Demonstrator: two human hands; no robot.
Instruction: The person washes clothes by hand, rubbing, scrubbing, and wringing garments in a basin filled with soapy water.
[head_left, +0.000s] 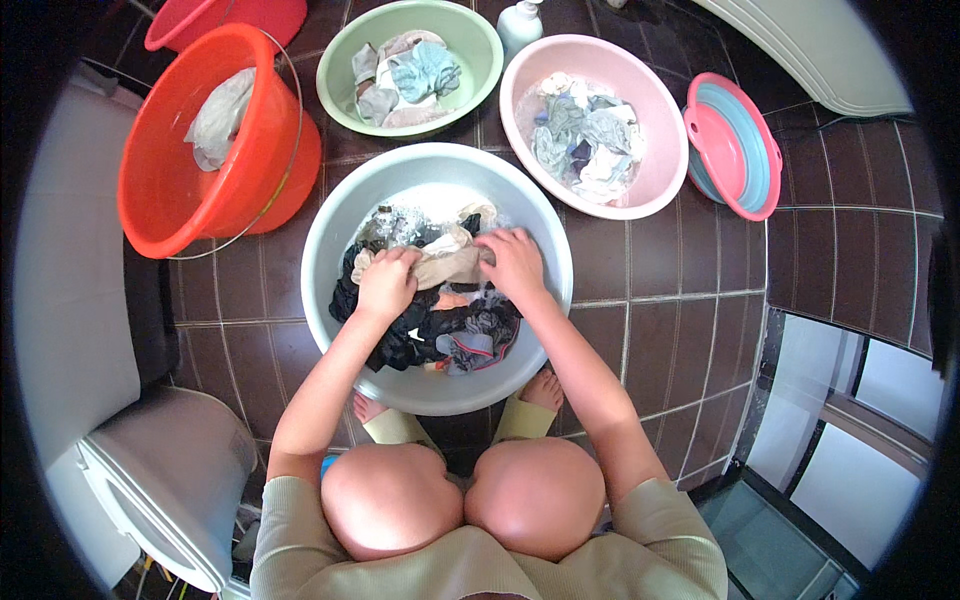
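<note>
A large pale blue plastic basin (437, 400) stands on the floor between my feet, with sudsy water, dark wet clothes (397, 341) and a grey sock with a red edge (469, 346) in it. Across the basin's middle lies a beige wet cloth (448, 268). My left hand (388, 281) grips its left end, fingers curled over it. At the cloth's right end, my right hand (515, 259) holds it between thumb and fingers. The cloth is bunched between the two hands, above the dark clothes.
Ahead stand a green basin (334, 94) and a pink basin (670, 169), both with wet clothes, and a pump bottle (519, 28). An orange bucket (296, 161) holding a whitish bundle stands left. A pink-and-blue collapsible basin (769, 165) leans at right. Brown tiles cover the floor.
</note>
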